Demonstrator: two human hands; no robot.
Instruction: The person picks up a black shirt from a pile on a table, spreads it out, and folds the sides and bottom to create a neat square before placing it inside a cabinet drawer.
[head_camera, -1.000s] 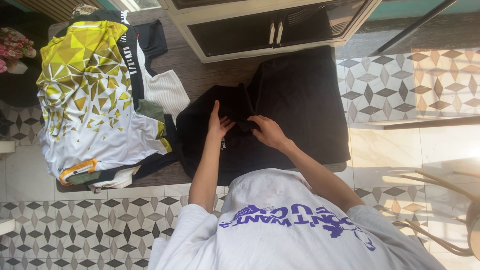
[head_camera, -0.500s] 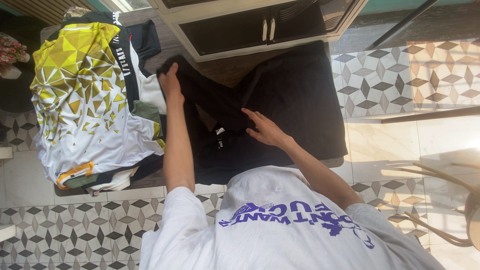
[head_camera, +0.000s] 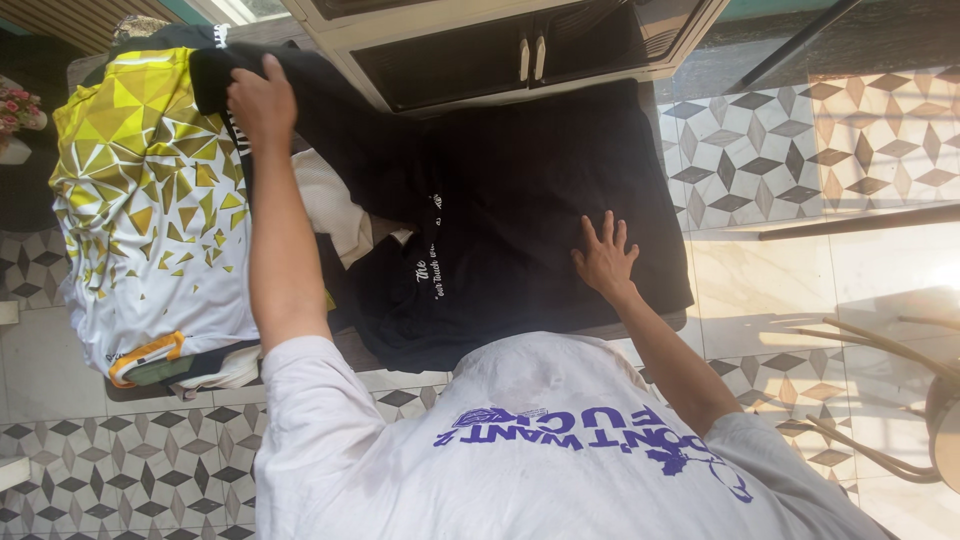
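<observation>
Here the left hand (head_camera: 262, 100), upper left, pinches a sleeve of the black T-shirt (head_camera: 520, 200), stretched leftward over the yellow-and-white jersey (head_camera: 140, 190); the right hand (head_camera: 605, 255) presses spread flat at centre-right.

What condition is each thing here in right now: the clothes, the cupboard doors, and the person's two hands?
Black garment: spread flat on the table, one end pulled out to the left.
Left hand: closed on the black garment's end, above the yellow shirt.
Right hand: open, fingers spread, pressed flat on the black garment.
Yellow and white patterned shirt: lying on a pile of clothes.
Cupboard doors: shut.
Table: mostly covered by clothes.
</observation>
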